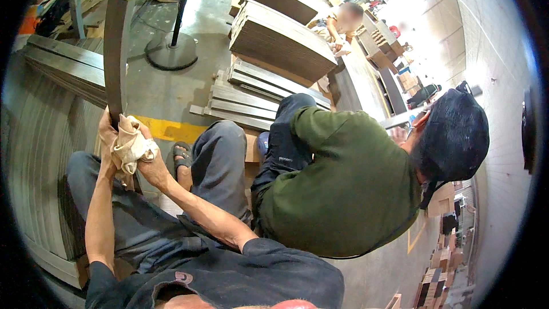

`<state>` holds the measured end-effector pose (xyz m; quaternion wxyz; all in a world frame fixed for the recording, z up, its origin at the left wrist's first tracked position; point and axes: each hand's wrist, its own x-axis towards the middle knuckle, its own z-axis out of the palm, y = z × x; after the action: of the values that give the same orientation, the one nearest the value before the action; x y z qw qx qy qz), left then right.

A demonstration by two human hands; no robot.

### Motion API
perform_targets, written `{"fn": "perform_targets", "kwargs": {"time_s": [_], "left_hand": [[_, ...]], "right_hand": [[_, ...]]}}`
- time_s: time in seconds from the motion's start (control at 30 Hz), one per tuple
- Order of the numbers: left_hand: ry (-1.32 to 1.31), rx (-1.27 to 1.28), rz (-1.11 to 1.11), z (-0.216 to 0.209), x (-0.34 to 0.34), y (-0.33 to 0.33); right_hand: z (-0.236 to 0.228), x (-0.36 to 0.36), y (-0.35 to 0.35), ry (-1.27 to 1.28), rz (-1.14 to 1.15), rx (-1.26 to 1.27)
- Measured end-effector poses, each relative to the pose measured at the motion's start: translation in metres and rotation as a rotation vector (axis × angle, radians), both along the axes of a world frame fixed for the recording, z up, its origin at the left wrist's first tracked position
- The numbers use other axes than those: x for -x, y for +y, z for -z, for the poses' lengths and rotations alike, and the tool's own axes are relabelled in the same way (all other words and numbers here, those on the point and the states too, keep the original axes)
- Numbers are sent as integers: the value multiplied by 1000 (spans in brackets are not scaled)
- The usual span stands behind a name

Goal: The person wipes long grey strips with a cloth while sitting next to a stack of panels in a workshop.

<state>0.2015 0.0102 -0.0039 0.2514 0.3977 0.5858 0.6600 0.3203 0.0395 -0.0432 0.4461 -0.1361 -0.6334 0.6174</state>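
A long, narrow grey-brown wooden board (116, 51) stands up from my hands, its far end raised above the floor. My left hand (107, 134) is closed around the board's lower part. My right hand (153, 166) grips a crumpled cream cloth (132, 144), which is pressed against the board beside my left hand. The cloth hides part of the board and some of my fingers. The board's lower end shows only partly, between my forearms above my lap.
Stacked grey boards (40, 154) line my left side. A fan stand (171, 54) rises from the floor ahead. More strips (246, 94) and board stacks (280, 40) lie beyond my knees. A co-worker in a green shirt (343, 183) sits close on my right; another person (337, 26) works farther off.
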Motion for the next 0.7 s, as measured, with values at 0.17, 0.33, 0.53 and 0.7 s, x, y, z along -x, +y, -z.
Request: {"fn": "perform_targets", "kwargs": {"time_s": [0.17, 0.33, 0.53, 0.7], "left_hand": [[77, -131, 36, -7, -8, -2], [138, 266, 138, 20, 4, -6], [334, 176, 92, 17, -21, -16], [441, 195, 172, 18, -11, -23]], "right_hand": [[4, -15, 16, -8, 80, 59], [-31, -18, 63, 296, 115, 241], [-165, 5, 60, 187, 223, -155], [-134, 4, 56, 120, 243, -168]]}}
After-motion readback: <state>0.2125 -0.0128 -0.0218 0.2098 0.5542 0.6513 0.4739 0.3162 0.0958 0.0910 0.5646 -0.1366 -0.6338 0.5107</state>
